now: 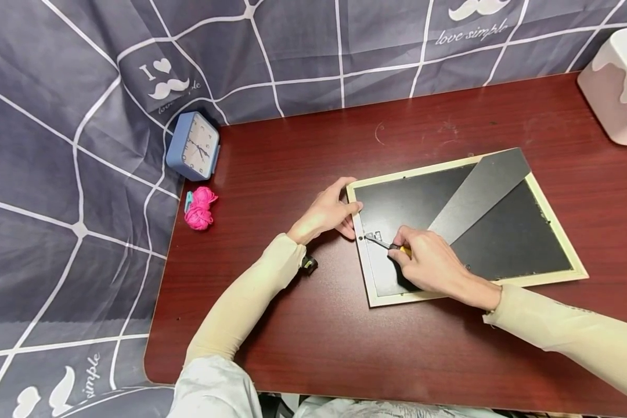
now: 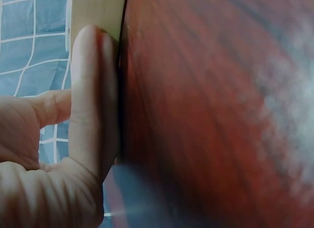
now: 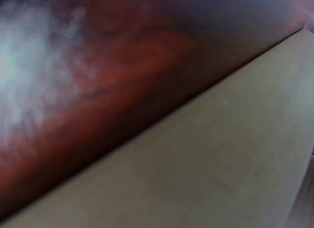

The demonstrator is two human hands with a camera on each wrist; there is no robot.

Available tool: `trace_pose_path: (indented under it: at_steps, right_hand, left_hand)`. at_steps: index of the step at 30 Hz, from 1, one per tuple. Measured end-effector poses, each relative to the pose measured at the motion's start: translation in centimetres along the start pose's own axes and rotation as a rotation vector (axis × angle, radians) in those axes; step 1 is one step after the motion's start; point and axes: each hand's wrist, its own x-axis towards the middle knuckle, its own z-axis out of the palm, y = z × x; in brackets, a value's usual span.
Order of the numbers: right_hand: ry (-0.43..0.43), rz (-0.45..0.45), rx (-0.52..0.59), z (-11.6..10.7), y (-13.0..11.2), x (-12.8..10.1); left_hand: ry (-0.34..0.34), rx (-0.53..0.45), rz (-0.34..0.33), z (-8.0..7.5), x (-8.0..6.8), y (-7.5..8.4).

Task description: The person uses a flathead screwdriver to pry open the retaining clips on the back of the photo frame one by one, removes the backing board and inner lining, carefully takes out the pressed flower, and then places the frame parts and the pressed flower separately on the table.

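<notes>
A picture frame (image 1: 433, 168) with a pale wooden rim lies face down on the table, its black backing and grey stand leg (image 1: 475, 197) upward. My left hand (image 1: 324, 215) holds its left edge, thumb over the rim. In the left wrist view, the fingers (image 2: 86, 105) lie along the outer side of the rim (image 2: 98, 9). My right hand (image 1: 431, 261) grips a screwdriver (image 1: 381, 242) with a yellow and black handle, mostly hidden in the palm. Its tip is at the left rim, beside a small dark hole. The right wrist view shows only the pale rim (image 3: 196, 149) and blurred table.
A blue alarm clock (image 1: 201, 145) stands at the back left of the red-brown table (image 1: 292, 325). Pink yarn balls (image 1: 200, 209) and a teal clip (image 1: 188, 201) lie before it. A pink and white container (image 1: 611, 98) stands back right. Grey checked cloth (image 1: 303, 52) borders the table.
</notes>
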Motion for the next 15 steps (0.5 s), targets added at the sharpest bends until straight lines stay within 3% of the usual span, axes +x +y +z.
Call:
trace_pose_path:
  at_steps: [15]
  right_hand:
    - [0.013,-0.033,0.017,-0.06,0.08,0.07]
  left_hand:
    - [0.010,-0.010,-0.004,0.04,0.11,-0.08]
